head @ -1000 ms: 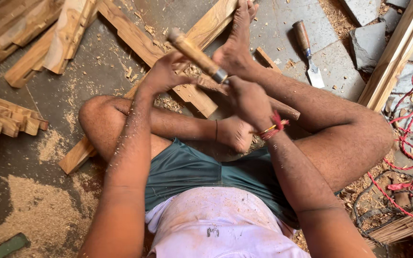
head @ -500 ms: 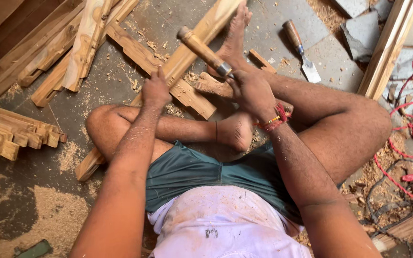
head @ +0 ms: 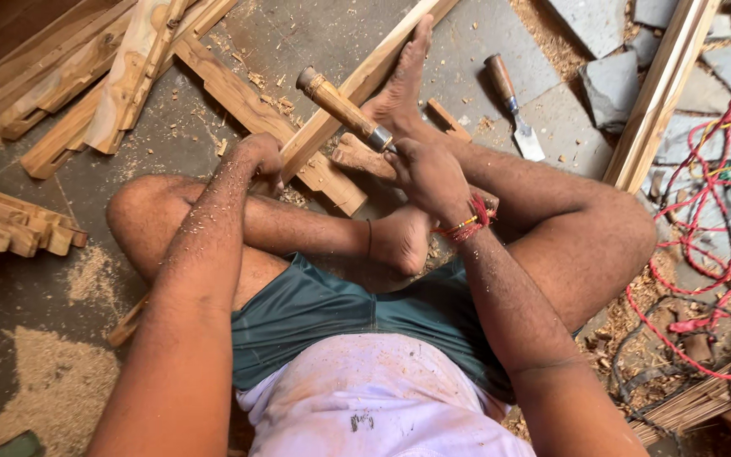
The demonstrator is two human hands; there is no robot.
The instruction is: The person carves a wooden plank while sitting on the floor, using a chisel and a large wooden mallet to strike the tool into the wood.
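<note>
I sit on the floor with my legs crossed. My right hand (head: 429,173) grips a chisel (head: 342,108) with a wooden handle just below its metal collar, and the handle points up and to the left. A small wooden block (head: 355,156) lies under that hand, and the blade is hidden. My left hand (head: 255,159) is curled on the near end of a long wooden strip (head: 357,85). The strip runs away to the upper right, and my foot (head: 401,89) rests on it.
A second chisel (head: 513,106) lies on the stone floor to the right. Wooden offcuts (head: 120,85) are piled at the upper left, and short blocks (head: 10,233) lie at the left edge. A long batten (head: 662,85) and tangled red wire (head: 712,254) are on the right. Sawdust (head: 35,381) covers the floor.
My left hand has dropped from the chisel handle to the end of the long strip. My right hand keeps its hold on the chisel.
</note>
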